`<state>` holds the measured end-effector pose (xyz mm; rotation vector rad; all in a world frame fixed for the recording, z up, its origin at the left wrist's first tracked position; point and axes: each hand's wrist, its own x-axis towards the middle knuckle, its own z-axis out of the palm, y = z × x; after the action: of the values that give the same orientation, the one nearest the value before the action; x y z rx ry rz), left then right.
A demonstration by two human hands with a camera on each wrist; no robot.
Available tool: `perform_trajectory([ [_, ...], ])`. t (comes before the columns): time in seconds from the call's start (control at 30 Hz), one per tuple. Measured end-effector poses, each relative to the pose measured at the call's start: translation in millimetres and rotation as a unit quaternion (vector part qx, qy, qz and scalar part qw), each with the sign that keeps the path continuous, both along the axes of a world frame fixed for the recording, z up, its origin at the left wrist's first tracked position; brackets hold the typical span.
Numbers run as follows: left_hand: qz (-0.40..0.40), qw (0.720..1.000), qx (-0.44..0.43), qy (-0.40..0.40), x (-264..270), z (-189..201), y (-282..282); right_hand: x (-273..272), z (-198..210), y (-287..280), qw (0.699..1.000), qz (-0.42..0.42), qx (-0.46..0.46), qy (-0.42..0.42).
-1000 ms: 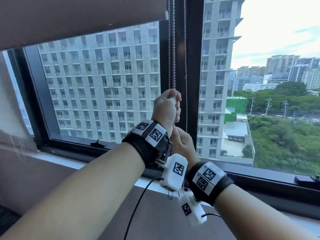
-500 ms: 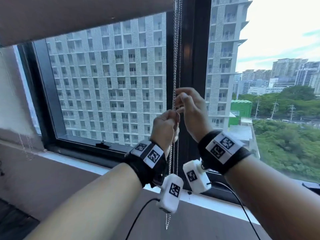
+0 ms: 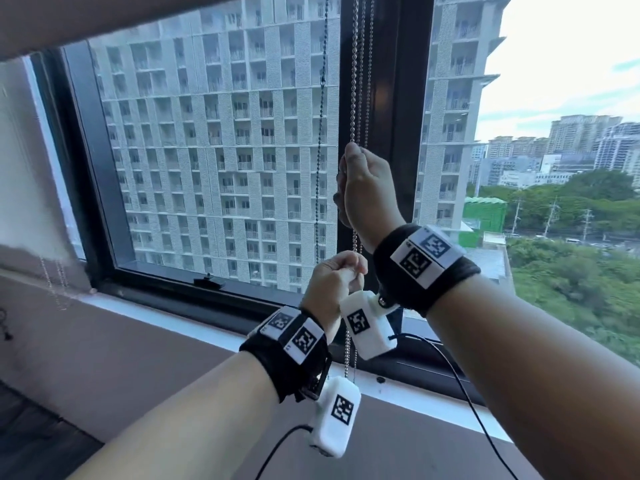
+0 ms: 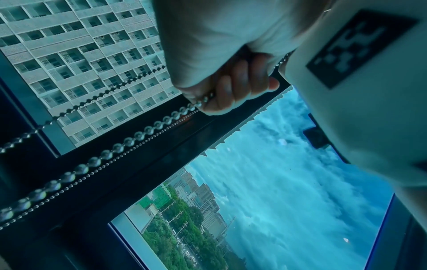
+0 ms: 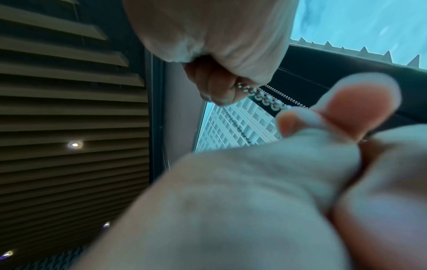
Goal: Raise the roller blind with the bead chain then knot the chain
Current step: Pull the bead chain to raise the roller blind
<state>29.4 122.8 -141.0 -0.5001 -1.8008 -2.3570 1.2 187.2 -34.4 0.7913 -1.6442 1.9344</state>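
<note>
The roller blind (image 3: pixel 104 15) shows only as a brown hem along the top left of the window. Its silver bead chain (image 3: pixel 360 81) hangs in strands down the dark mullion. My right hand (image 3: pixel 363 181) grips the chain high up, fist closed round it; the right wrist view shows its fingers (image 5: pixel 215 89) curled on the beads (image 5: pixel 265 99). Just below, beside the right wrist camera, my left hand (image 3: pixel 337 275) also grips the chain. In the left wrist view its fingers (image 4: pixel 231 91) wrap the chain (image 4: pixel 115 148), which runs off to the lower left. The slack end dangles below (image 3: pixel 348 355).
A thinner dark chain (image 3: pixel 320 133) hangs to the left over the glass. A black window latch (image 3: pixel 207 282) sits on the lower frame above the white sill (image 3: pixel 194 327). Camera cables (image 3: pixel 460 382) trail from both wrists. Slatted ceiling with spotlights (image 5: pixel 74 145) is overhead.
My right hand has come from under the left hand to above it and taken the chain higher up. The left hand has drawn the chain down. The blind's hem sits higher.
</note>
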Motion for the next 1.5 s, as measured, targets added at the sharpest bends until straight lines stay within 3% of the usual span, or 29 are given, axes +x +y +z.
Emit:
perform_trajectory([
  [0.2, -0.001, 0.999, -0.052, -0.011, 3.6, 4.0, -4.4, -5.4, -11.2, 3.6, 1.0, 0.008, -0.009, 0.018],
  [0.33, 0.04, 0.997, -0.068, 0.001, -2.6, 10.4, -8.1, -10.2, -27.8, 11.9, 0.998, -0.043, 0.024, 0.027],
  [0.47, 0.077, 0.996, -0.042, 0.008, -11.5, 32.2, -7.6, -13.3, -51.0, 17.9, 0.995, -0.083, 0.042, 0.029],
  [0.73, 0.041, 0.998, 0.014, 0.045, -7.9, 83.9, 9.9, -18.2, -106.2, 16.5, 0.996, -0.081, 0.041, 0.006],
  [1.07, 0.098, 0.991, -0.008, 0.092, -20.3, 62.0, 15.0, -10.1, -147.4, 18.3, 0.993, -0.042, 0.108, -0.039],
  [1.13, 0.096, 0.991, -0.009, 0.087, -21.7, 62.9, 11.5, -8.6, -144.2, 21.6, 0.993, -0.032, 0.099, -0.059],
  [1.23, 0.092, 0.992, -0.004, 0.09, -22.8, 61.5, 5.1, -7.9, -124.5, 27.6, 0.995, -0.051, 0.08, -0.017],
  [1.33, 0.099, 0.992, 0.0, 0.074, -22.2, 53.2, 3.5, -5.8, -88.9, 29.6, 0.998, -0.052, 0.046, 0.002],
  [1.5, 0.08, 0.995, -0.001, 0.05, -19.0, 33.7, 1.0, -5.2, -31.1, 22.2, 0.993, -0.081, 0.08, 0.023],
])
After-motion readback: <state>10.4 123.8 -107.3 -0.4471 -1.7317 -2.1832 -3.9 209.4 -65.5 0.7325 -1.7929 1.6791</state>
